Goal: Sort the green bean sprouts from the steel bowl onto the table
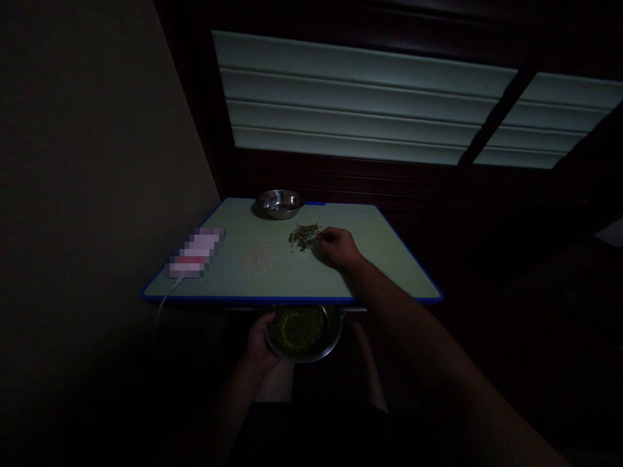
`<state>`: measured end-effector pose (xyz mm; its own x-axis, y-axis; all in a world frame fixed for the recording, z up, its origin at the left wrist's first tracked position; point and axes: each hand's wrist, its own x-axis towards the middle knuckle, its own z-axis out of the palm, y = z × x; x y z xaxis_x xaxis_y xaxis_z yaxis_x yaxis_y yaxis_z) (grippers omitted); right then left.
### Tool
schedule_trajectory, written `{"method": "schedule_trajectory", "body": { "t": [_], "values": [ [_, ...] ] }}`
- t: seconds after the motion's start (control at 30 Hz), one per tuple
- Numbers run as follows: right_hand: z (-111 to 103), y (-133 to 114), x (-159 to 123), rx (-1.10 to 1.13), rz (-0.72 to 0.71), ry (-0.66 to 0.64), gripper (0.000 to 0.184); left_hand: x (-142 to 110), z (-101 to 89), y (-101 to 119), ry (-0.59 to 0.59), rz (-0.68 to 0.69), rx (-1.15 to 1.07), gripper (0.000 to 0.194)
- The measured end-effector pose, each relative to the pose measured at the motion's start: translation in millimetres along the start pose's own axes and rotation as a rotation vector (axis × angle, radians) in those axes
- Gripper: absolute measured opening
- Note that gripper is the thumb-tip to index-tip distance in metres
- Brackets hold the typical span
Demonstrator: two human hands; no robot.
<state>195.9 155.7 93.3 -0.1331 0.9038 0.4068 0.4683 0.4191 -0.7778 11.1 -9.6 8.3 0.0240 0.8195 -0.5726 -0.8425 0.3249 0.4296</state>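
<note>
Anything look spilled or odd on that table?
Yes: small dark olive-brown grains and a pale grainy patch lie loose on the pale green tabletop, outside the silver round metal bowl. Spilled or placed, I can't tell.

Pixelated flat device [195, 251], left on table [374, 227] | white cable [168, 293] over near edge | plain wall [97, 130], left | pale slatted panels [350, 97] behind, dark frame [341, 170]

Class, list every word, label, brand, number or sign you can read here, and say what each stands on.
None can be read.
Device: pixelated over, so any text is unreadable.
Upper bowl, lower bowl and table: no lettering shows in this dim view.
</note>
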Motion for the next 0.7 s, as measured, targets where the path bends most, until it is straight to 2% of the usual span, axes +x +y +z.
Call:
{"method": "schedule_trajectory", "body": {
  "t": [0.17,0.43,0.7],
  "values": [
    [-0.3,-1.0,0.2,0.008,0.014,-0.012,0.015,0.6,-1.0,0.4,0.003,0.010,-0.001,0.019],
    [-1.2,-5.1,-0.7,0.027,0.007,-0.001,0.013,2.7,-3.1,0.1,-0.049,-0.021,-0.023,0.029],
    [-1.0,-4.1,-1.4,0.056,0.014,0.020,0.014,-4.2,3.8,2.0,0.004,-0.003,0.012,0.016]
  ]
}}
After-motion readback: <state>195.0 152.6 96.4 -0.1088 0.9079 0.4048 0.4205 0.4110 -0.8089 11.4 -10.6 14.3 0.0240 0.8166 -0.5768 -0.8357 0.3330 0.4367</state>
